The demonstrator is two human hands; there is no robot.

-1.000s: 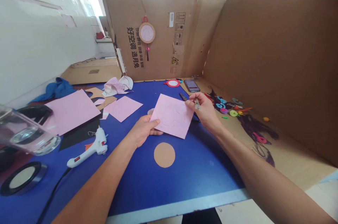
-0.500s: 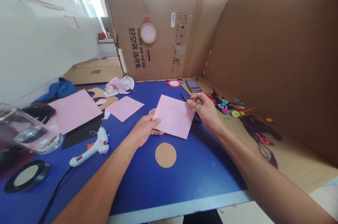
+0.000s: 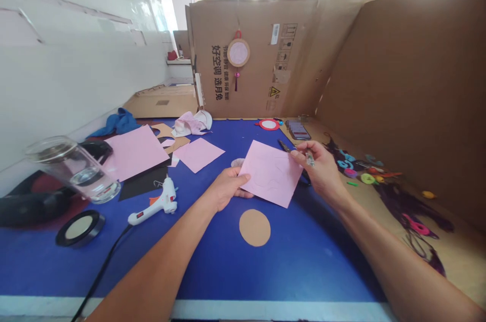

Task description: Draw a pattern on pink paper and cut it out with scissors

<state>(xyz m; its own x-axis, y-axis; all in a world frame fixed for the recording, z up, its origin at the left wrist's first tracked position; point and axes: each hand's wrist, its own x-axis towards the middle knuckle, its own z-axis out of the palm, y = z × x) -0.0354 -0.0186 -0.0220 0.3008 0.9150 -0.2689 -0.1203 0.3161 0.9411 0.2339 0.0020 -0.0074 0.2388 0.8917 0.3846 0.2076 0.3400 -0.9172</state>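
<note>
My left hand [image 3: 230,184] grips the left edge of a square pink sheet of paper [image 3: 271,172], thumb on top and fingers beneath. Faint curved lines are drawn on the sheet, which is tilted above the blue table. At its upper right corner my right hand [image 3: 319,167] is closed on a pen [image 3: 310,158] with a clear barrel; its tip is hard to make out. Partly covered by the sheet and right hand, a dark tool [image 3: 283,145], perhaps scissors, lies on the table. A round brown cardboard disc [image 3: 254,228] lies below the sheet.
To the left are a white glue gun [image 3: 154,205], a glass of water [image 3: 81,172], a tape roll [image 3: 80,227] and more pink paper [image 3: 136,152]. A phone [image 3: 298,129] and colourful trinkets [image 3: 367,178] lie right. A cardboard wall [image 3: 296,94] stands behind, hung with a round ornament [image 3: 238,52].
The whole view has shifted, so things appear farther right. Both hands keep their holds on the paper and pen, with little change between them.
</note>
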